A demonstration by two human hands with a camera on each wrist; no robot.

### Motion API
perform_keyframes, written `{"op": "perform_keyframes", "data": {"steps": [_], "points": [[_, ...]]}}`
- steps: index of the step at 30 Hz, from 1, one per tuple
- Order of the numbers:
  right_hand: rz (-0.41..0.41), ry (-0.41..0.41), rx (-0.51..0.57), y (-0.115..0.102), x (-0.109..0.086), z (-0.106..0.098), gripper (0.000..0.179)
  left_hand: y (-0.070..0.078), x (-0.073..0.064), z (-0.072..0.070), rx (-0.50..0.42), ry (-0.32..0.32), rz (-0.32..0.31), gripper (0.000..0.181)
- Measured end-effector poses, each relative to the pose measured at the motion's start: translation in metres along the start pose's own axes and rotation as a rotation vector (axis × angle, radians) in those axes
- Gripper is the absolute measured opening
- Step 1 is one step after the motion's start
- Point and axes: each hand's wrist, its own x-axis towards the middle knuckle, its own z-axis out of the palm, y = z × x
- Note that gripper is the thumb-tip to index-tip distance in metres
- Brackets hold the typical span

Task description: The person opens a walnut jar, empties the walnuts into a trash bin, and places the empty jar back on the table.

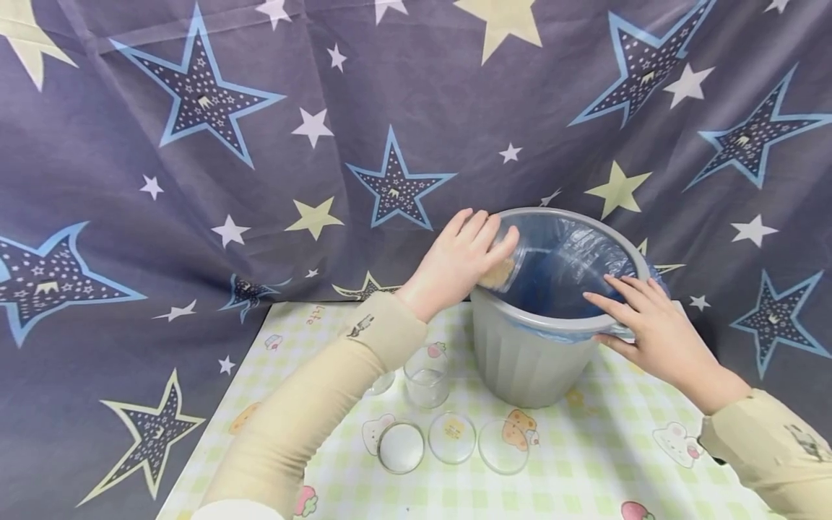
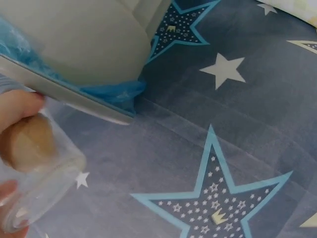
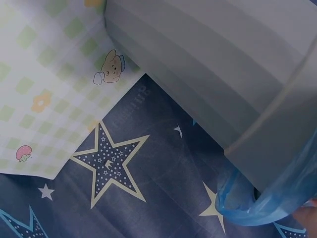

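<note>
My left hand (image 1: 458,256) holds a clear jar (image 2: 69,163), tipped over the left rim of a grey trash can (image 1: 529,361). A light brown lump (image 2: 30,144) shows through the jar's wall; its kind is unclear. Across the can, my right hand (image 1: 646,325) grips the right front rim, fingers over the inside and thumb outside. A blue plastic bag (image 1: 552,282) lines the can and folds over its rim. In the right wrist view, only a bit of a finger (image 3: 307,218) shows, by the bag's edge.
Left of the can stand a clear jar (image 1: 426,379) and another one (image 1: 380,383), partly behind my left sleeve. Three round clear lids lie in front: a left lid (image 1: 401,448), a middle lid (image 1: 453,438) and a right lid (image 1: 503,446). Behind hangs a starry curtain (image 1: 416,94).
</note>
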Motion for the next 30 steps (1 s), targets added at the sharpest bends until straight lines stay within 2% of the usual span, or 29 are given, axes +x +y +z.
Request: {"op": "perform_keyframes", "data": {"steps": [3,8,11,18,25,30], "points": [[-0.001,-0.002,0.003,0.000,0.000,0.000,0.072,0.000,-0.001,0.000,-0.003,0.018,-0.004,0.037],[0.003,-0.007,0.006,-0.001,0.001,0.000,0.072,-0.004,-0.002,0.001,-0.040,-0.005,-0.070,0.038],[0.000,-0.002,0.010,-0.001,0.001,0.000,0.072,-0.006,-0.003,0.001,-0.057,-0.016,-0.070,0.039],[0.003,-0.003,0.008,-0.002,0.001,0.000,0.073,-0.006,-0.004,0.000,-0.044,-0.035,-0.010,0.038],[0.008,-0.002,0.011,-0.001,0.000,0.000,0.072,-0.003,0.004,0.000,0.067,-0.007,0.145,0.043],[0.012,-0.006,0.011,-0.002,0.001,-0.001,0.072,-0.005,0.007,0.000,0.087,-0.030,0.178,0.046]]}}
